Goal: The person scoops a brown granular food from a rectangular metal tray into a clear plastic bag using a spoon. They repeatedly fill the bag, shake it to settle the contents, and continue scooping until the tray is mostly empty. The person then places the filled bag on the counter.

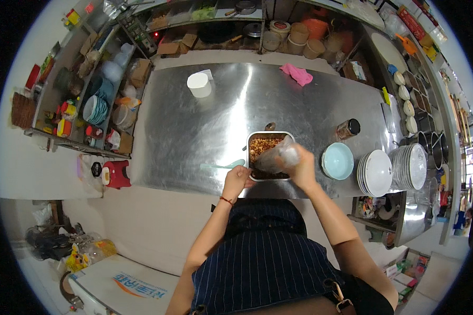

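A rectangular metal tray [270,134] stands near the front edge of the steel table. Small brown and golden pieces, possibly chopped nuts [262,147], lie in it, with a darker layer towards the near side. My left hand [238,179] holds the tray's near left corner. Over the tray's right part, my right hand [304,167] grips a clear, greyish plastic bag [274,159], tilted down to the left; its contents cannot be made out. A pale green spoon [224,164] lies left of the tray. Behind the tray sits a small brown object [270,126].
On the steel table [181,122] are a white paper roll [200,85], a pink cloth [297,74], a dark-lidded jar [348,128] and a light blue bowl [337,161]. White plate stacks [374,173] stand at the right, and a knife [387,114] lies near the right edge.
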`<state>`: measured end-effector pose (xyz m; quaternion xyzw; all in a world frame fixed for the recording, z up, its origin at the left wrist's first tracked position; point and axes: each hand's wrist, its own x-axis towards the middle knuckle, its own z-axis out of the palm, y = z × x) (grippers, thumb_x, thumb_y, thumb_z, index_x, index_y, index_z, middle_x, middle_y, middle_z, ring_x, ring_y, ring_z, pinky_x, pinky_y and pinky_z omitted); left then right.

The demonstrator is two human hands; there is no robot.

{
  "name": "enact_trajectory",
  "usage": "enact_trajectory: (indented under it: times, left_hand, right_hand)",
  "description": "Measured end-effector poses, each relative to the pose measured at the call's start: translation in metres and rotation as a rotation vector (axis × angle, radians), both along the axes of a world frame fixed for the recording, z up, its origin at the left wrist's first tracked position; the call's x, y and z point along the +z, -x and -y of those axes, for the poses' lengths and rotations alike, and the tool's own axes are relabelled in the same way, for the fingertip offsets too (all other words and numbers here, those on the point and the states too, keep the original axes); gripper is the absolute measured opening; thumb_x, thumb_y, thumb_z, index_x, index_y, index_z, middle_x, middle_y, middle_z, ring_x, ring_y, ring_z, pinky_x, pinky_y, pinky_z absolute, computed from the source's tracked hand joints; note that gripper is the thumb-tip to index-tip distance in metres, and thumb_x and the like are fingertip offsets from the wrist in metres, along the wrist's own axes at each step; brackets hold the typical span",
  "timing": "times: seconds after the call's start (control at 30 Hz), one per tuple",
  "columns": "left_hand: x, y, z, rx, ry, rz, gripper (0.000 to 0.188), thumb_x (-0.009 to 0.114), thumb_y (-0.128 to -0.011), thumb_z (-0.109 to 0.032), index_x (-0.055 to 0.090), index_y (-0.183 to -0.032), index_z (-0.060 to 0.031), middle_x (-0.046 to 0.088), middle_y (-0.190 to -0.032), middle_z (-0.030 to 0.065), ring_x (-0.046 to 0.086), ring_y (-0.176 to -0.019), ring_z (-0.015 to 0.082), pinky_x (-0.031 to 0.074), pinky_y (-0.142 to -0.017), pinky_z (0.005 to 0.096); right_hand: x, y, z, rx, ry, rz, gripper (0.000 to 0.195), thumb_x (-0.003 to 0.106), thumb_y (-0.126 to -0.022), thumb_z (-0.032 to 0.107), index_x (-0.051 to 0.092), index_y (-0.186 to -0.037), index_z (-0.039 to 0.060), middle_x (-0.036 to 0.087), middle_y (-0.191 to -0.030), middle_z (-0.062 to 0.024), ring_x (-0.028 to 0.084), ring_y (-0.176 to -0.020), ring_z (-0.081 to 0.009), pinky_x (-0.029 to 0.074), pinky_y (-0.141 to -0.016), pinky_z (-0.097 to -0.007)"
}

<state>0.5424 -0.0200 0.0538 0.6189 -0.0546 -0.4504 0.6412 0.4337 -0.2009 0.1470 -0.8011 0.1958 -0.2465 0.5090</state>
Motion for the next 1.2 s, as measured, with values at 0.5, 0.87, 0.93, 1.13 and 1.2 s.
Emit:
enact_trajectory:
  times: [0.5,0.87,0.93,1.13,1.2]
  left_hand:
    - [0.013,0.005,0.006,0.0,-0.142,0.071,0.022,0.057,-0.097,-0.02,0.054,-0.084,-0.0023,0.062,-0.071,0.0059,0.068,-0.066,0.017,0.058,-0.06,0.0253]
    - [0.012,0.006,0.004,-0.001,-0.144,0.07,0.023,0.055,-0.097,-0.019,0.054,-0.083,-0.0013,0.059,-0.07,0.0065,0.068,-0.065,0.0174,0.058,-0.059,0.0257]
    - [0.019,0.008,0.012,-0.042,-0.155,0.073,0.024,0.053,-0.098,-0.019,0.051,-0.081,-0.0008,0.058,-0.069,0.006,0.068,-0.064,0.0181,0.058,-0.059,0.0267]
    - [-0.037,0.009,0.004,-0.172,-0.071,0.764,0.023,0.051,-0.098,-0.019,0.051,-0.087,0.0016,0.057,-0.072,0.0072,0.066,-0.062,0.0174,0.058,-0.058,0.0295]
    - [-0.03,0.009,0.004,-0.166,-0.068,0.67,0.023,0.05,-0.099,-0.018,0.052,-0.09,0.0024,0.056,-0.073,0.008,0.065,-0.063,0.0175,0.058,-0.058,0.0301]
  right_hand:
    - [-0.018,-0.009,0.004,0.096,0.148,-0.004,0.022,0.079,-0.072,0.009,0.064,-0.088,0.003,0.068,-0.08,-0.0087,0.066,-0.071,-0.0179,0.052,-0.063,-0.0298]
    - [0.01,-0.014,0.011,0.104,0.398,0.043,0.024,0.079,-0.068,0.009,0.064,-0.086,0.0029,0.066,-0.076,-0.0116,0.067,-0.067,-0.0245,0.052,-0.06,-0.0318]
    - [-0.025,-0.009,0.012,0.087,0.444,-0.028,0.022,0.079,-0.067,0.009,0.063,-0.082,0.0051,0.064,-0.073,-0.0126,0.065,-0.064,-0.0268,0.051,-0.057,-0.0327]
    - [0.006,-0.018,0.011,0.013,0.28,-0.231,0.026,0.077,-0.07,0.016,0.066,-0.089,0.0012,0.066,-0.079,-0.0179,0.066,-0.07,-0.0291,0.052,-0.066,-0.0354]
    - [0.031,-0.014,0.011,-0.037,0.246,-0.236,0.028,0.077,-0.07,0.016,0.067,-0.092,0.001,0.067,-0.08,-0.0176,0.067,-0.072,-0.0257,0.052,-0.068,-0.0339]
